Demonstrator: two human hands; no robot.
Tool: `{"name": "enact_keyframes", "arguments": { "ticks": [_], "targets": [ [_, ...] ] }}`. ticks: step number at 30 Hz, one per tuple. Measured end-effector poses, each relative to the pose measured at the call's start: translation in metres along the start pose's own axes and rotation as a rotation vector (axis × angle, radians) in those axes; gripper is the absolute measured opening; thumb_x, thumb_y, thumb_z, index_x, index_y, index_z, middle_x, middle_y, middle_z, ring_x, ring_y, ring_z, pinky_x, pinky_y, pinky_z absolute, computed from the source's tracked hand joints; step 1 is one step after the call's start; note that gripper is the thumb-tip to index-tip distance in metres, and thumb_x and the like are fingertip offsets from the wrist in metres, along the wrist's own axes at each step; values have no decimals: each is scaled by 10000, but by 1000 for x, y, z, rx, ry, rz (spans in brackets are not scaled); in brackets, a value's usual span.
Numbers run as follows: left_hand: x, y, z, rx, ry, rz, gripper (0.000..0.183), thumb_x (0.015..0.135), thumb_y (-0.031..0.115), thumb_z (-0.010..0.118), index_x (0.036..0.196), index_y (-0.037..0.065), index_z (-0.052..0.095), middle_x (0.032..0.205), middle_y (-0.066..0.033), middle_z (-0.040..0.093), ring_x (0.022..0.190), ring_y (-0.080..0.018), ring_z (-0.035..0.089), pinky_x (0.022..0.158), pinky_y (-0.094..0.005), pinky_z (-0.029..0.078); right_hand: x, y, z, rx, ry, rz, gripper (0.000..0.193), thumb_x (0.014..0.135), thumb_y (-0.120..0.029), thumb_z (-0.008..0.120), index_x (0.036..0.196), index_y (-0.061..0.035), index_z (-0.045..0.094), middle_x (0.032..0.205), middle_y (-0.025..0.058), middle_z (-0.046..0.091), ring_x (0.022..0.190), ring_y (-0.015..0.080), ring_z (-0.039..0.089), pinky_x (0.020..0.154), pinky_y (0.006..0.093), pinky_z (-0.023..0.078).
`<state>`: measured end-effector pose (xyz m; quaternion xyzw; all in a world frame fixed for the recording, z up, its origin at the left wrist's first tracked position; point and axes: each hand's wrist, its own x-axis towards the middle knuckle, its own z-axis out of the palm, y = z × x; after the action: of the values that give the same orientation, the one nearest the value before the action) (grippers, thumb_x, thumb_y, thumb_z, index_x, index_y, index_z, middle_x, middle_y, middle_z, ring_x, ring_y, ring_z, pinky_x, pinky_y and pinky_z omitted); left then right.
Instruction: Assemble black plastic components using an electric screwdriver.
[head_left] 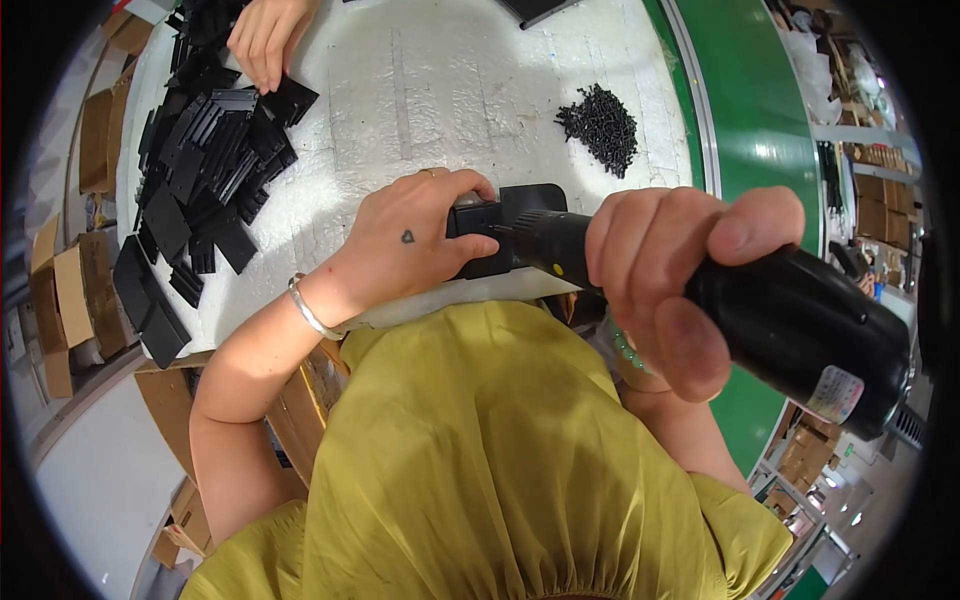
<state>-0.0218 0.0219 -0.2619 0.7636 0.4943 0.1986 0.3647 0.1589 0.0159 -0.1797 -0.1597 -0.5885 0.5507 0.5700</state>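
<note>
My left hand [415, 235] is closed on a black plastic part [490, 268] at the near edge of the white work surface, thumb and fingers gripping its left end. My right hand [680, 280] wraps round a black electric screwdriver [800, 325], which lies slantwise with its ribbed nose [545, 240] over that part. The nose hides the bit and the spot it points at, so I cannot tell whether they touch. A heap of small black screws [603, 130] lies beyond my right hand.
A big pile of flat black plastic pieces [215, 150] covers the left side of the white foam sheet [430, 90]. Another person's hand [272, 40] touches the pile's far end. A dark flat piece [535, 8] lies at the far edge. Cardboard boxes [75, 300] stand at left.
</note>
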Motion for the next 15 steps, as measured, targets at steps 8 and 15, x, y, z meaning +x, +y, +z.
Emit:
{"name": "enact_keyframes", "arguments": {
  "ticks": [8,15],
  "targets": [
    [6,-1,1,-46,-44,-87,348,735,290,695,1015,112,590,909,-90,615,900,-260,580,779,-363,446,7,11,-1,-149,-109,7,354,775,-65,582,1064,-115,384,603,-2,440,491,121,408,545,277,371],
    [7,-1,-1,-48,-99,-98,354,746,291,682,1029,101,586,917,-98,613,927,-264,576,799,-368,440,12,24,3,2,-112,1,340,728,76,586,994,-22,398,668,65,507,571,144,526,559,268,445]
  ]
}}
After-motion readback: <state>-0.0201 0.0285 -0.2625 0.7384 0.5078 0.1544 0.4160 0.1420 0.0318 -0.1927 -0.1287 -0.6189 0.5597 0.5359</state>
